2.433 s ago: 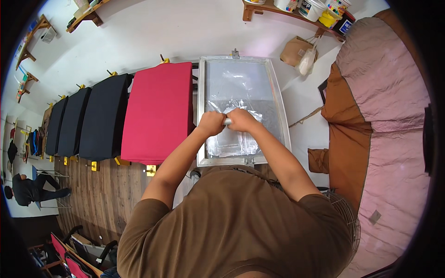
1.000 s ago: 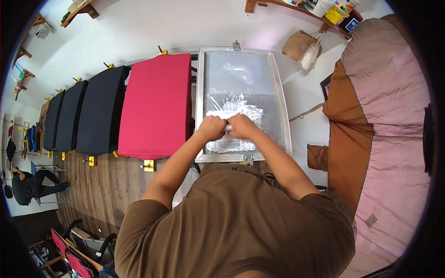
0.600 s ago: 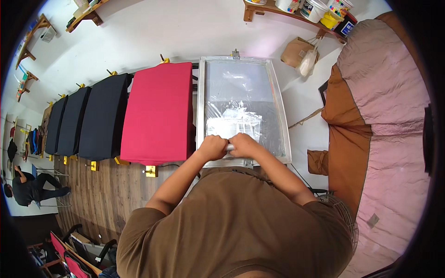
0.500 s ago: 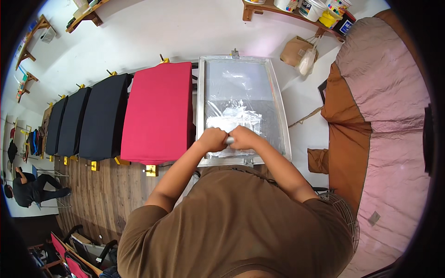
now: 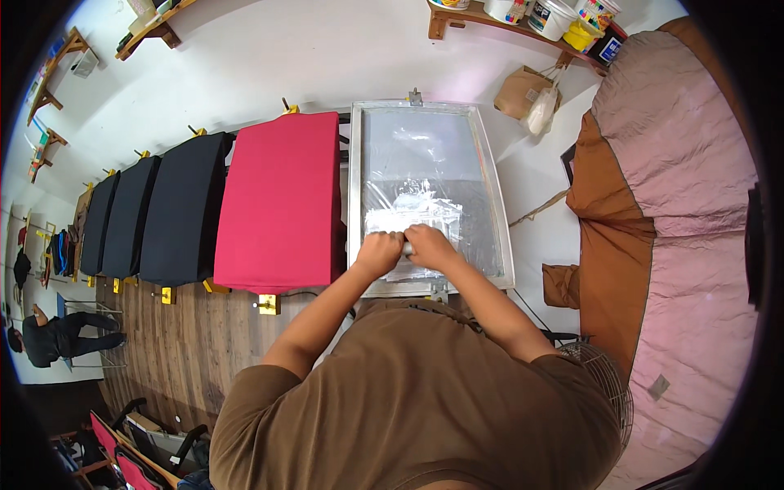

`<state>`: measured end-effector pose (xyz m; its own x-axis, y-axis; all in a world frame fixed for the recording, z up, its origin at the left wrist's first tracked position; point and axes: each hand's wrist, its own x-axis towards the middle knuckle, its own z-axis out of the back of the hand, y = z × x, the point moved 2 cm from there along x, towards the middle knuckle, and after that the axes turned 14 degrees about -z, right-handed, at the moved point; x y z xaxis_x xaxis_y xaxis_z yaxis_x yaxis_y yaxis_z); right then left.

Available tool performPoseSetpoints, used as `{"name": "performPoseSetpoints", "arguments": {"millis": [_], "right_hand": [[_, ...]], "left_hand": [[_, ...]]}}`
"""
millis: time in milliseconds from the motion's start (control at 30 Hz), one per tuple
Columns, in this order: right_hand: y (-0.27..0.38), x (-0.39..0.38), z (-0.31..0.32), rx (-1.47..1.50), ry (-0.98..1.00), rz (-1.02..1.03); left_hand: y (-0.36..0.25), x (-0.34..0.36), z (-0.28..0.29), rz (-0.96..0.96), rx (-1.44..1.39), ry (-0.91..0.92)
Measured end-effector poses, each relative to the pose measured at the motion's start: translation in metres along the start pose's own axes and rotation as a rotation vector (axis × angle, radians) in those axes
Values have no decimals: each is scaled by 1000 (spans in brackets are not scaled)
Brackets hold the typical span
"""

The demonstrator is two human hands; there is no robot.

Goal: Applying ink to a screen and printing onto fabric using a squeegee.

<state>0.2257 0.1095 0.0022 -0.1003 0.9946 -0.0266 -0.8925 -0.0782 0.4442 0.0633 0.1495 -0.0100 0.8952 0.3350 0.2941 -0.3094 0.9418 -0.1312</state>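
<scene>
A printing screen (image 5: pixel 356 188) in a pale metal frame lies in front of me. White ink (image 5: pixel 416 211) is smeared over the middle of its mesh, with thinner streaks farther up. My left hand (image 5: pixel 381 251) and my right hand (image 5: pixel 430 247) are side by side over the near half of the screen. Both are closed around the handle of a squeegee (image 5: pixel 407 248), of which only a short pale bit shows between the fists. Its blade is hidden beneath my hands.
Left of the screen is a board covered in red cloth (image 5: pixel 282 204), then several in black cloth (image 5: pixel 186 208). Metal clamps (image 5: pixel 416 98) hold the frame. Paint tubs (image 5: pixel 551 18) stand on a wall shelf. A person (image 5: pixel 49 335) sits far left; a wire-cage fan (image 5: pixel 600 376) is at my right.
My hands, still gripping the squeegee, have shifted slightly toward me, the left one also a little to the right. The whole view has dipped slightly.
</scene>
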Motion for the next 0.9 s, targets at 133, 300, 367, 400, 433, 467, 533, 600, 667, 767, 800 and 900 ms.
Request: {"name": "performPoseSetpoints", "arguments": {"millis": [133, 300, 367, 400, 433, 467, 533, 600, 667, 767, 800, 900], "right_hand": [[12, -23, 4, 6, 53, 3], [21, -41, 7, 9, 159, -38], [21, -44, 6, 17, 188, -41], [19, -46, 5, 17, 184, -41], [18, -48, 3, 13, 143, -23], [17, -50, 2, 10, 101, -4], [21, -55, 4, 5, 100, -7], [23, -59, 5, -2, 99, -11], [24, -63, 6, 16, 89, 12], [24, -71, 3, 29, 97, 34], [22, -73, -2, 29, 94, 35], [19, -84, -13, 38, 48, 43]], "left_hand": [[-24, -13, 17, 6, -62, 39], [-38, -21, 24, 24, -118, 128], [-41, -25, 21, 2, -142, 51], [-43, -25, 21, -1, -139, 50], [-45, -26, 20, 8, -133, 59], [-47, -26, 20, 18, -126, 68], [-48, -29, 18, 20, -117, 64], [-51, -31, 19, 22, -109, 60], [-54, -34, 21, 18, -108, 45], [-60, -40, 26, 55, -150, 76], [-62, -42, 29, 54, -147, 76], [-68, -45, 34, 64, -188, 82]]}}
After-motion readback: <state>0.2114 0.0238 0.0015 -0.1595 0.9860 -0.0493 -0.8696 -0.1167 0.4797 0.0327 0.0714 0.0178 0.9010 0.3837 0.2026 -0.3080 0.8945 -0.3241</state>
